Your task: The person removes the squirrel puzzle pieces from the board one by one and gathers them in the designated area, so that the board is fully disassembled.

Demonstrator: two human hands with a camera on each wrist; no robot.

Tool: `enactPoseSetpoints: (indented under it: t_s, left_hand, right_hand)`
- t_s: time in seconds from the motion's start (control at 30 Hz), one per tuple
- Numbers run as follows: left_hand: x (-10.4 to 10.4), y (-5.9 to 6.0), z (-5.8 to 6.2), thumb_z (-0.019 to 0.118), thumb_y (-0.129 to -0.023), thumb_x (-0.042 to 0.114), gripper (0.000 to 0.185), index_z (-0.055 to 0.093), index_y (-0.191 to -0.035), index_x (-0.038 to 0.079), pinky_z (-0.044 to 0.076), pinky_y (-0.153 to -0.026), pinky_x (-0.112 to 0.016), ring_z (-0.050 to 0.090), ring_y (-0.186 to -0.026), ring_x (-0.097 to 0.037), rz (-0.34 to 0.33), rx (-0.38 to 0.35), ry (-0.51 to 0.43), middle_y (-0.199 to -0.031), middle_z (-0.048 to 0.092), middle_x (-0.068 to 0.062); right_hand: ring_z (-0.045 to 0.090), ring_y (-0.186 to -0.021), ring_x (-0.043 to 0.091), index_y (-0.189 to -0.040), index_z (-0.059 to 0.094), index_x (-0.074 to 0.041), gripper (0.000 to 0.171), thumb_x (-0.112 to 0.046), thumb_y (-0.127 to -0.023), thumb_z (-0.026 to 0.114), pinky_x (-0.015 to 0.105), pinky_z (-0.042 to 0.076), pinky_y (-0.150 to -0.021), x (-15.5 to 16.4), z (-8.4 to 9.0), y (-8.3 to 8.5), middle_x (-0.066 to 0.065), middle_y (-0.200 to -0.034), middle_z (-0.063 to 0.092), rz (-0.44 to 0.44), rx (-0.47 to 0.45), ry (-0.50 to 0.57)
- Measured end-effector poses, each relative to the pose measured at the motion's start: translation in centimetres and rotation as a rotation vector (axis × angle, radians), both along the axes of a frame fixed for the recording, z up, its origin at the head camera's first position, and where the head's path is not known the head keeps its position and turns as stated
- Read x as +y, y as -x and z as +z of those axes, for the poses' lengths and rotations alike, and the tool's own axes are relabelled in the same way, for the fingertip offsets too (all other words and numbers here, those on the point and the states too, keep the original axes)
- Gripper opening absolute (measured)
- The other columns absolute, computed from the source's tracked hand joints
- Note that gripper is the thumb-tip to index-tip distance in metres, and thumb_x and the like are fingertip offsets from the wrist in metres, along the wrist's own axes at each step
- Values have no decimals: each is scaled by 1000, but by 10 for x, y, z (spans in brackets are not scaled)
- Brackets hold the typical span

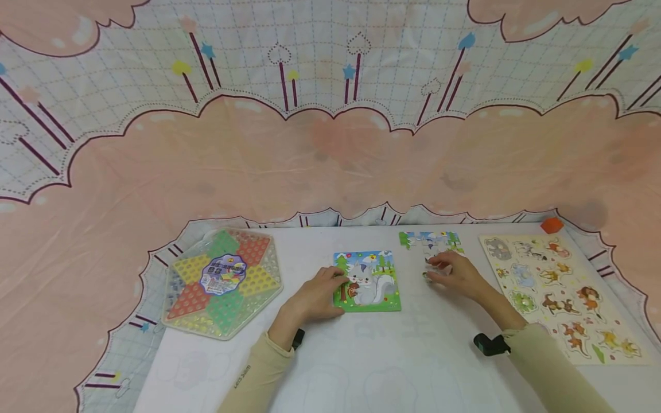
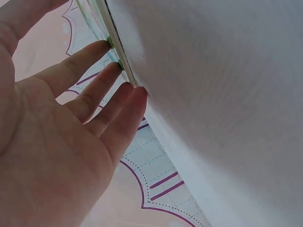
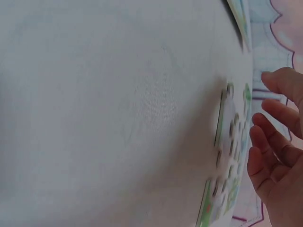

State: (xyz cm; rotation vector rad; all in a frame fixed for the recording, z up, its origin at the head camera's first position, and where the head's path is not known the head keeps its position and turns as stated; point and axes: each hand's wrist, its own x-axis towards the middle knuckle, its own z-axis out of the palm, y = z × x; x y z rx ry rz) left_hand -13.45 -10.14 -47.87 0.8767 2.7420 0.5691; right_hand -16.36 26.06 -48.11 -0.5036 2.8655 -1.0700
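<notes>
Squirrel puzzle (image 1: 369, 282): flat on the white table (image 1: 392, 355), centre. Left hand (image 1: 315, 298): grip open, straight fingers (image 2: 102, 71) touching the puzzle's left edge. Right hand (image 1: 457, 274): grip relaxed and open, fingers (image 3: 279, 113) over loose puzzle pieces (image 1: 431, 244) just right of the puzzle. Hexagonal checkers board (image 1: 223, 282): far left. Animal peg board (image 1: 560, 292): far right; orange block (image 1: 551, 225) beyond it.
</notes>
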Motion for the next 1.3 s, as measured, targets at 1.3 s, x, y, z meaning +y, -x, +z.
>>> enactPoseSetpoints:
  t_s: [1.3]
  left_hand:
    - [-4,-1,0,72,-88,37,70,48,-141,-2,41,-101,-47,40,-129,-35,99,25,34,-137,43,-19]
  right_hand:
    - [46,-78,12,-115,72,-9,40,-31,-82,80,29,40,-66,-159,-11,4,0,-96,52,113,-98,-119]
